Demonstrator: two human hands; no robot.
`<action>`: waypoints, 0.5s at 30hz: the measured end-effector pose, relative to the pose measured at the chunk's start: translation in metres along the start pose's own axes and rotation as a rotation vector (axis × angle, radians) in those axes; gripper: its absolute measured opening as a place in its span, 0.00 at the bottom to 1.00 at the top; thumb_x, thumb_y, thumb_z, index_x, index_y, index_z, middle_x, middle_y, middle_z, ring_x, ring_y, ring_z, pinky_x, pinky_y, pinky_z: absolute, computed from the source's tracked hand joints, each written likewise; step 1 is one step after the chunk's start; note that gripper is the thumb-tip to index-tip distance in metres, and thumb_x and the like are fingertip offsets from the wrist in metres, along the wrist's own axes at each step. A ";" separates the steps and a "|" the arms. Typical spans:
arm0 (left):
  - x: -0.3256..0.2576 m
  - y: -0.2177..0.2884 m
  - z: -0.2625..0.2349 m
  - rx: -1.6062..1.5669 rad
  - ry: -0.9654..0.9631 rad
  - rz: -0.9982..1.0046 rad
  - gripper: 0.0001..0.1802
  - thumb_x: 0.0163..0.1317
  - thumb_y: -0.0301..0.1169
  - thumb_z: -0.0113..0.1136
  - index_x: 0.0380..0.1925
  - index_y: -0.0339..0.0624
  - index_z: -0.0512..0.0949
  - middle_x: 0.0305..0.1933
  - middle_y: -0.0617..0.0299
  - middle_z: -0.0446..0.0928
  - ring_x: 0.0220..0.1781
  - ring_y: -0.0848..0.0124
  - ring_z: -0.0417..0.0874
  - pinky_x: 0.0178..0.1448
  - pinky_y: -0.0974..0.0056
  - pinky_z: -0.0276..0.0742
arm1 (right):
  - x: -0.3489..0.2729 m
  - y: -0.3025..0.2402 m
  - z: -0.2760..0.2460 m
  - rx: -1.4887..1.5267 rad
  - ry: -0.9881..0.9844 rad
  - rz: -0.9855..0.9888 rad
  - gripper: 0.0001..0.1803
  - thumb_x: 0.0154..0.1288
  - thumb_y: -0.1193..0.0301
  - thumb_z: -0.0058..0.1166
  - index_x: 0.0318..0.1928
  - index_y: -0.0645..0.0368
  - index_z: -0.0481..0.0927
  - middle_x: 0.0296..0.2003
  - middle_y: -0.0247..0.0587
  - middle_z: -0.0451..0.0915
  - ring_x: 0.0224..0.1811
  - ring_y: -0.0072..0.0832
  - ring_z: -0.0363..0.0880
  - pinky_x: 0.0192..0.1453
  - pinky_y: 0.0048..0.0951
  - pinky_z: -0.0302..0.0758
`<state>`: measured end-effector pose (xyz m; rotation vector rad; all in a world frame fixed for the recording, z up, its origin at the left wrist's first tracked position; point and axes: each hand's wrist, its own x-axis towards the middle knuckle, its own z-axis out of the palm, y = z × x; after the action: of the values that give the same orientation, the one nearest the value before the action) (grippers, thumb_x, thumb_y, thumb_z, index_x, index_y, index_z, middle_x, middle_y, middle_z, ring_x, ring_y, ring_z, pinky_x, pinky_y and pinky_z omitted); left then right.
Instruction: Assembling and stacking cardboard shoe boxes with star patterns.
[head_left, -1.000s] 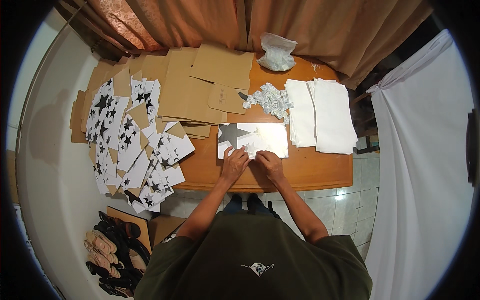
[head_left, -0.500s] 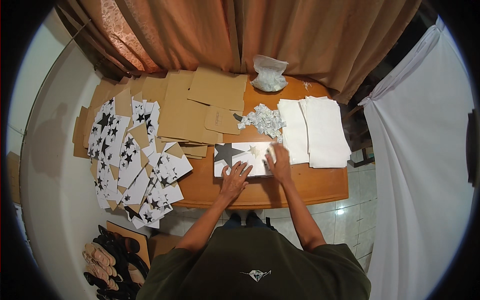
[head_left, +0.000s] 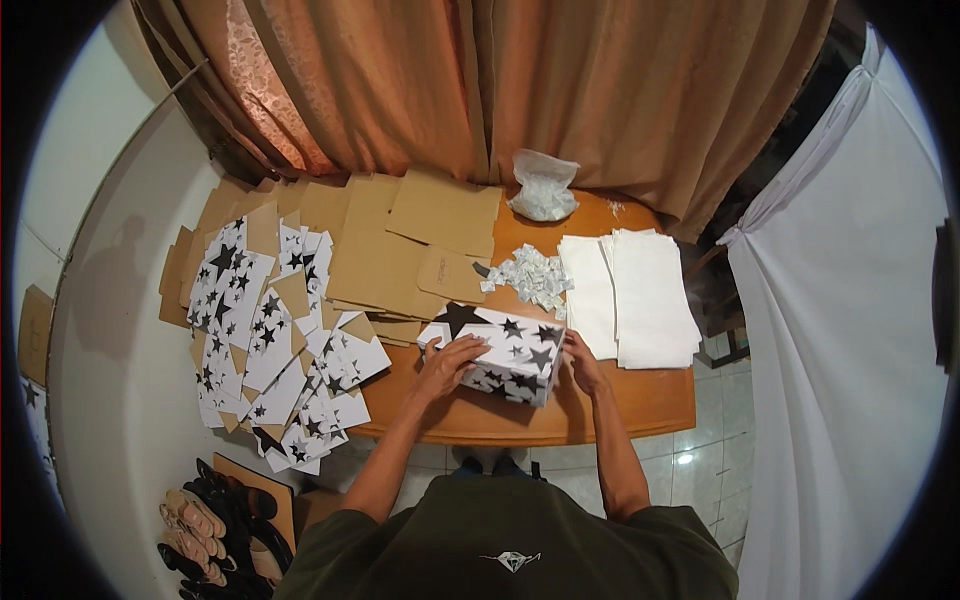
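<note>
A white shoebox-shaped carton with black stars [head_left: 513,340] is between my hands near the table's front edge. It sits askew, its right end nearer me, with its top and front faces showing. My left hand [head_left: 450,366] grips the box's left end, fingers over the top. At the opposite end, my right hand [head_left: 583,364] holds the side, its fingers partly hidden by the box. Whether the box rests fully on the table I cannot tell. Just beyond it lies a heap of small white packets [head_left: 530,277].
Flat star-printed card pieces [head_left: 285,345] overlap on the left. Behind them are stacked brown cardboard sheets [head_left: 385,245]. Stacks of white paper sheets [head_left: 650,300] lie right on the wooden table [head_left: 640,400]. A clear plastic bag [head_left: 545,190] stands at the back. Shoes [head_left: 225,525] lie lower left.
The box has been turned, and a face with several black stars now shows on top. My right hand has shifted from its top to the right end; my left hand now grips the left end.
</note>
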<state>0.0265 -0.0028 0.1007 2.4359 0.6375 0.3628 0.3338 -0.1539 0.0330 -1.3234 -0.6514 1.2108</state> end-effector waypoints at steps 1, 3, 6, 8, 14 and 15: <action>0.005 0.006 -0.011 -0.027 -0.077 -0.017 0.25 0.70 0.30 0.61 0.66 0.62 0.76 0.71 0.69 0.74 0.77 0.66 0.68 0.74 0.37 0.52 | -0.007 0.002 -0.012 0.161 -0.072 0.026 0.37 0.67 0.55 0.60 0.72 0.53 0.65 0.62 0.29 0.74 0.56 0.20 0.74 0.52 0.23 0.71; -0.005 0.003 -0.024 -0.049 -0.044 -0.045 0.26 0.68 0.29 0.62 0.65 0.62 0.77 0.71 0.69 0.75 0.76 0.67 0.70 0.73 0.38 0.53 | -0.023 -0.017 0.003 0.234 -0.130 0.025 0.37 0.67 0.60 0.62 0.72 0.54 0.65 0.62 0.30 0.74 0.56 0.19 0.74 0.50 0.21 0.71; 0.000 0.010 -0.032 -0.095 -0.045 -0.050 0.26 0.67 0.30 0.63 0.65 0.63 0.77 0.70 0.69 0.76 0.76 0.65 0.69 0.74 0.42 0.55 | -0.037 -0.028 0.007 0.337 -0.152 0.040 0.35 0.67 0.72 0.64 0.72 0.57 0.66 0.56 0.29 0.77 0.46 0.14 0.74 0.44 0.19 0.70; -0.002 0.004 -0.031 -0.090 -0.031 -0.015 0.27 0.68 0.30 0.63 0.66 0.64 0.76 0.72 0.70 0.74 0.77 0.64 0.68 0.75 0.44 0.56 | -0.045 -0.033 0.007 0.305 -0.195 0.034 0.31 0.69 0.73 0.64 0.70 0.59 0.70 0.49 0.26 0.79 0.35 0.11 0.70 0.37 0.17 0.69; -0.010 0.037 -0.010 -0.278 0.569 -0.303 0.25 0.69 0.35 0.64 0.63 0.40 0.72 0.54 0.45 0.76 0.59 0.53 0.77 0.63 0.50 0.76 | -0.049 -0.051 0.037 0.249 -0.022 -0.029 0.31 0.71 0.69 0.64 0.70 0.61 0.70 0.49 0.35 0.82 0.39 0.18 0.79 0.39 0.19 0.76; -0.010 0.053 -0.012 -0.500 0.562 -0.356 0.25 0.70 0.35 0.64 0.63 0.38 0.71 0.56 0.45 0.75 0.60 0.55 0.78 0.61 0.49 0.78 | -0.050 -0.055 0.046 0.204 0.053 -0.036 0.31 0.71 0.69 0.64 0.71 0.61 0.70 0.51 0.39 0.82 0.43 0.20 0.80 0.44 0.22 0.79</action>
<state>0.0318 -0.0402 0.1416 1.6986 1.0499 0.9439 0.2927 -0.1730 0.1070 -1.1645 -0.4975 1.1762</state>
